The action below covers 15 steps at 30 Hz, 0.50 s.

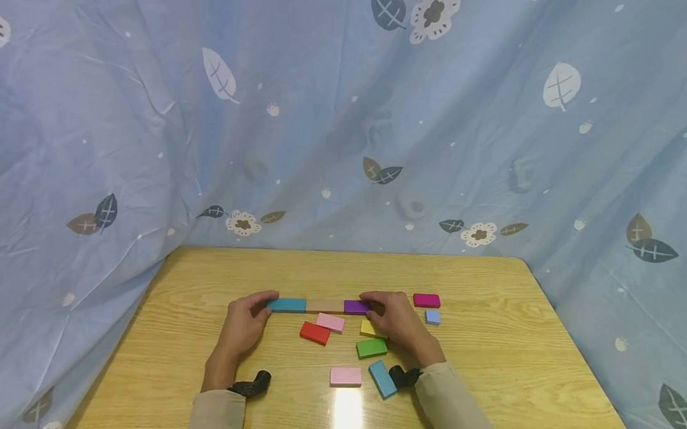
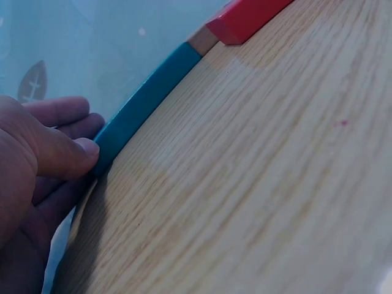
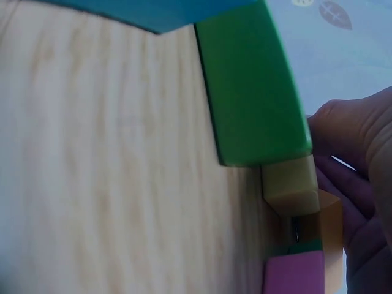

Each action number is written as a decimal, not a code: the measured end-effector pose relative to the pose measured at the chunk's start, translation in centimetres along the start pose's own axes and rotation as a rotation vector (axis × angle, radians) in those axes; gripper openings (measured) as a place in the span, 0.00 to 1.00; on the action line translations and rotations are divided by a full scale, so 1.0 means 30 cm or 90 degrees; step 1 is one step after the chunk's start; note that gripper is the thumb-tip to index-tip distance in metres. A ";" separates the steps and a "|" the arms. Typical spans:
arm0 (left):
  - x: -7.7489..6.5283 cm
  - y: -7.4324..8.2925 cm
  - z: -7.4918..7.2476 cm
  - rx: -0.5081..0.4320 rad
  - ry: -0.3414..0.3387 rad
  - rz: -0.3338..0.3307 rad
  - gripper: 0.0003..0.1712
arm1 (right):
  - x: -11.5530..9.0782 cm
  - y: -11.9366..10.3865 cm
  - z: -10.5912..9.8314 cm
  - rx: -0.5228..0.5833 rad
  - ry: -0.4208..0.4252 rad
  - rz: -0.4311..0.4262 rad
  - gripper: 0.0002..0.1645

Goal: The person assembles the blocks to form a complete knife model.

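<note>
Three blocks lie end to end in a row in the head view: a blue block (image 1: 288, 305), a plain wooden block (image 1: 325, 306) and a purple block (image 1: 355, 307). At the row's left end, my left hand (image 1: 243, 325) pinches the blue block between thumb and fingers. The left wrist view shows the thumb of this hand (image 2: 37, 153) on the side of the blue block (image 2: 147, 104). My right hand (image 1: 402, 321) grips the purple block's right end and partly covers it. In the right wrist view, a green block (image 3: 254, 86) stands before the right hand (image 3: 361, 138).
Nearer me lie a red block (image 1: 314, 333), two pink blocks (image 1: 330, 323), a yellow block (image 1: 368, 329), a green block (image 1: 371, 348) and another blue block (image 1: 382, 379). Right of my hand are a magenta block (image 1: 427, 301) and a small light-blue block (image 1: 433, 317). A curtain (image 1: 302, 110) hangs behind the table.
</note>
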<state>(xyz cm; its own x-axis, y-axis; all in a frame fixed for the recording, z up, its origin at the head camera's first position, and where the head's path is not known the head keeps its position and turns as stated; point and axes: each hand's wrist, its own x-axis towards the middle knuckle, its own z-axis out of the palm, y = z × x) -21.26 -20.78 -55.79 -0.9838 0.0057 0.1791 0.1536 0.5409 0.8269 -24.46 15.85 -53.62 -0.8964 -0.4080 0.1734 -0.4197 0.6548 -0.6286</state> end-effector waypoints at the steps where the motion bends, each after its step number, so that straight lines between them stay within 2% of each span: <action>1: 0.000 0.001 0.000 0.000 -0.002 -0.002 0.22 | 0.000 -0.001 0.001 -0.001 0.001 0.000 0.23; 8: -0.001 0.006 0.000 0.000 0.001 -0.005 0.22 | 0.000 0.001 -0.003 -0.008 0.003 -0.010 0.25; 15: -0.005 0.010 -0.003 -0.010 -0.003 -0.009 0.23 | -0.026 0.039 -0.073 0.047 0.030 0.011 0.29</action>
<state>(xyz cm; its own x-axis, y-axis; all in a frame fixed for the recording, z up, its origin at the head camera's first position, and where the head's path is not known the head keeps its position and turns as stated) -21.05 -20.70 -55.54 -0.9864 0.0018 0.1643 0.1405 0.5273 0.8380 -24.58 18.33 -52.81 -0.9098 -0.3655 0.1966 -0.3941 0.6126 -0.6851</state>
